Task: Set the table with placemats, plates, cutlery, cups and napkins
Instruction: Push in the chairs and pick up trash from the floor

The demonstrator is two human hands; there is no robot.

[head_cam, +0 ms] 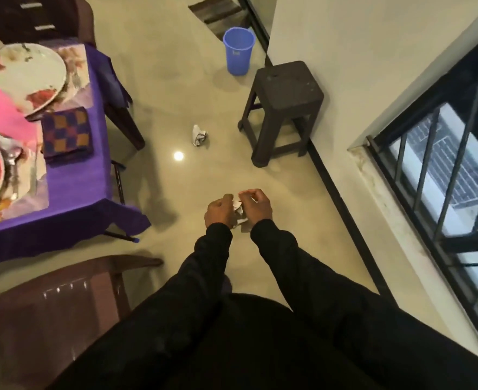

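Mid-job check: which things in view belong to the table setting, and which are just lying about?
Job: purple table, floral plate, checked napkin, white paper pinched by left hand and right hand.

Lying about: crumpled paper on floor, blue bucket, dark stool, brown chair.

Between the curled fingers (pixel 253 197) of both hands, a scrap of white paper (pixel 239 211) looks thin and creased. Beyond the fingers, a crumpled paper ball (pixel 199 135) lies on a polished floor (pixel 170 88) glossy enough to mirror a lamp. Farther off stands a smooth blue plastic bucket (pixel 238 50); to its right, a matt dark plastic stool (pixel 284 105), dusty on top. Left of the fingers, the bench wears a purple cloth (pixel 77 187); on it, glossy floral plates (pixel 32 77) and a checked woven napkin (pixel 67 136). The near chair (pixel 54 302) is shiny brown plastic. Black cloth sleeves (pixel 206 263) are matt.
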